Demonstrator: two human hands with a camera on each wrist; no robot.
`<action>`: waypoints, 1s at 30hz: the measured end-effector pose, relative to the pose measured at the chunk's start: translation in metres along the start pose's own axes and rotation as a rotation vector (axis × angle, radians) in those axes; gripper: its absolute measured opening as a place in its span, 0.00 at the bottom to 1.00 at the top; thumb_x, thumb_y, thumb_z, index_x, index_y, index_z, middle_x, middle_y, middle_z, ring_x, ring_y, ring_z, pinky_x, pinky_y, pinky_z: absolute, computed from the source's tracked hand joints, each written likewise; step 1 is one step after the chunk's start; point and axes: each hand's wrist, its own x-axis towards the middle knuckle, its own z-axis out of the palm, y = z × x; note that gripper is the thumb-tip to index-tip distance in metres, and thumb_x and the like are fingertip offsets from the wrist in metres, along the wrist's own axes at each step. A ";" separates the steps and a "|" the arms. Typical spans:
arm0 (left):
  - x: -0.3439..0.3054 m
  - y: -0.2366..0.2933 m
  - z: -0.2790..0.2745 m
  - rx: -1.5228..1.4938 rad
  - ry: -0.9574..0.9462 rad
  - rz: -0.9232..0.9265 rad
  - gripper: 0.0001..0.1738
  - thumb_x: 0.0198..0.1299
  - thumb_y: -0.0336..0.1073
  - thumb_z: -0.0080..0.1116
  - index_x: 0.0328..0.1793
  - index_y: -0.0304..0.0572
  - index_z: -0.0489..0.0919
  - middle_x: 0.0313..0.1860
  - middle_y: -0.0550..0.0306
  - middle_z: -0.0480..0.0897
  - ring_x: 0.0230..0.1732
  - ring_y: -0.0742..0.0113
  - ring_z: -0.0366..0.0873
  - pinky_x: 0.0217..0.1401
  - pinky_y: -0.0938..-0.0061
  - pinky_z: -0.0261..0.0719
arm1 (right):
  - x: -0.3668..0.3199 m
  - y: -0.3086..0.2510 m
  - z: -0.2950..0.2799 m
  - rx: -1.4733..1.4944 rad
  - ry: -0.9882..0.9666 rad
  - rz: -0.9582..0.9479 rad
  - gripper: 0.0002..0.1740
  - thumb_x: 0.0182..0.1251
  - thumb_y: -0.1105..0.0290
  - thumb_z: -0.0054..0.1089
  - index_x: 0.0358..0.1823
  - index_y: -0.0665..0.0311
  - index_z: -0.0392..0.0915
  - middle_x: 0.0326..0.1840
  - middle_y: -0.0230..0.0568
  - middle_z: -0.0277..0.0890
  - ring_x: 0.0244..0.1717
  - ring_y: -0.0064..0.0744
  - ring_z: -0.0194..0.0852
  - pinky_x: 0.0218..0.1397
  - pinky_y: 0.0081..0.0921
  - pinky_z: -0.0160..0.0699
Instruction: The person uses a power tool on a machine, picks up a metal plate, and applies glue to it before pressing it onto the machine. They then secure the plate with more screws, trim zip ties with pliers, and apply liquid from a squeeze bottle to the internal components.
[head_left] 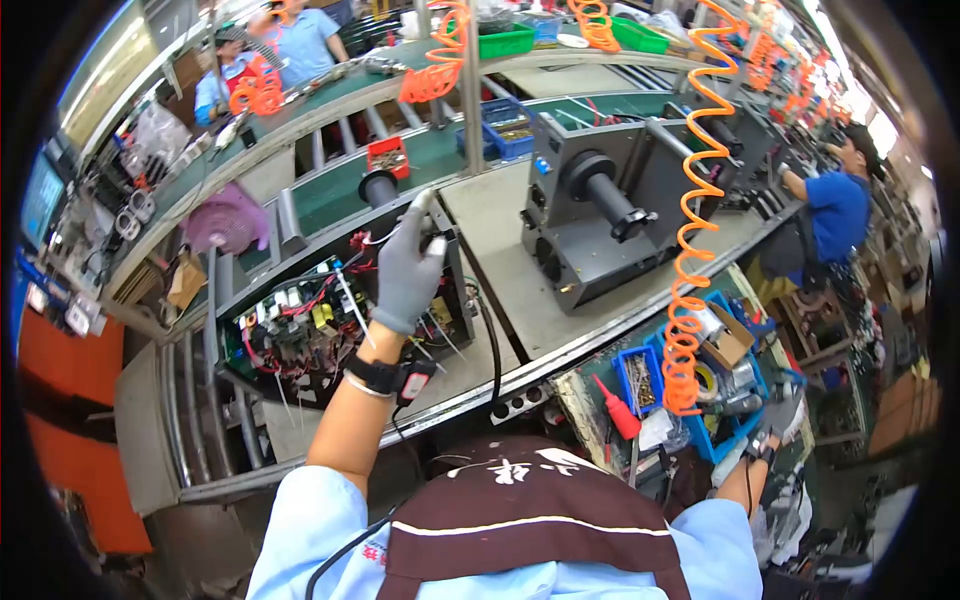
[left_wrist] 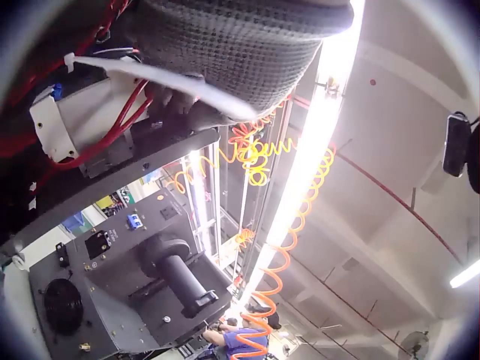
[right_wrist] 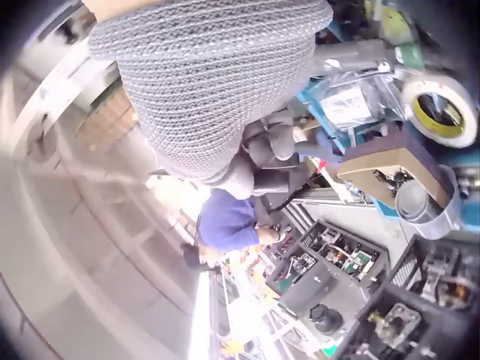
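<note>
While I watch through the head view, my left hand point(head_left: 405, 280), in a grey glove, lies over the far right corner of an open black box point(head_left: 458, 290) packed with wiring point(head_left: 325, 312); its fingers look extended, the thumb set apart. This box sits toward the left end of the worktop point(head_left: 545, 330), and to its right stands a second box point(head_left: 600, 268) with a black spindle point(head_left: 608, 203) jutting from its side. Beyond the worktop's front edge, at the right, I have my right hand point(head_left: 783, 412) beside a blue tray point(head_left: 712, 440), near a red bottle point(head_left: 620, 412) and a small bin point(head_left: 622, 372) of metal parts. An orange coiled hose point(head_left: 683, 360) hangs above them.

In the left wrist view, my left fingers come close to the wired box's rim, among red wires point(left_wrist: 124, 124), with a white strip point(left_wrist: 172, 82) crossing in front.

From the right wrist, I see bent fingers next to something blue, but I cannot tell whether they grip it. Near them are a clear bag point(right_wrist: 349, 105), a roll of tape point(right_wrist: 413, 112) and a cardboard box point(right_wrist: 390, 161); farther off is a person point(right_wrist: 225, 221) in a blue shirt.
</note>
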 end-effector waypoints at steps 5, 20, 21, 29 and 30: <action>-0.019 0.011 -0.029 0.007 -0.026 0.169 0.35 0.54 0.21 0.52 0.70 0.38 0.59 0.41 0.48 0.81 0.41 0.59 0.81 0.44 0.71 0.78 | -0.116 -0.083 0.134 -0.009 -0.224 -0.214 0.24 0.56 0.72 0.57 0.55 0.71 0.67 0.45 0.41 0.70 0.43 0.34 0.71 0.49 0.27 0.71; -0.074 0.008 -0.089 -0.759 -0.962 -0.357 0.16 0.68 0.44 0.45 0.45 0.36 0.72 0.19 0.61 0.74 0.19 0.74 0.74 0.22 0.78 0.70 | -0.478 -0.013 0.377 0.139 -0.584 0.646 0.22 0.53 0.69 0.49 0.50 0.69 0.69 0.44 0.40 0.74 0.29 0.29 0.74 0.33 0.21 0.75; -0.075 0.006 -0.093 -0.778 -0.980 -0.431 0.18 0.68 0.45 0.44 0.42 0.36 0.73 0.17 0.62 0.74 0.17 0.75 0.73 0.20 0.79 0.69 | -0.481 -0.018 0.378 0.123 -0.568 0.633 0.22 0.53 0.69 0.49 0.50 0.69 0.69 0.44 0.40 0.74 0.29 0.29 0.74 0.33 0.21 0.75; -0.068 -0.033 -0.106 -0.430 -1.332 -0.434 0.23 0.65 0.48 0.46 0.29 0.35 0.77 0.18 0.58 0.78 0.17 0.73 0.76 0.20 0.78 0.74 | -0.474 -0.031 0.400 -0.015 -0.653 0.932 0.21 0.54 0.70 0.52 0.51 0.68 0.67 0.42 0.49 0.76 0.37 0.42 0.78 0.42 0.35 0.78; -0.065 -0.038 -0.112 -0.446 -1.341 -0.428 0.23 0.65 0.48 0.46 0.29 0.35 0.77 0.18 0.58 0.78 0.17 0.73 0.76 0.20 0.78 0.74 | -0.470 -0.036 0.403 -0.153 -0.700 0.954 0.23 0.53 0.69 0.52 0.52 0.69 0.67 0.42 0.52 0.77 0.42 0.46 0.78 0.50 0.40 0.76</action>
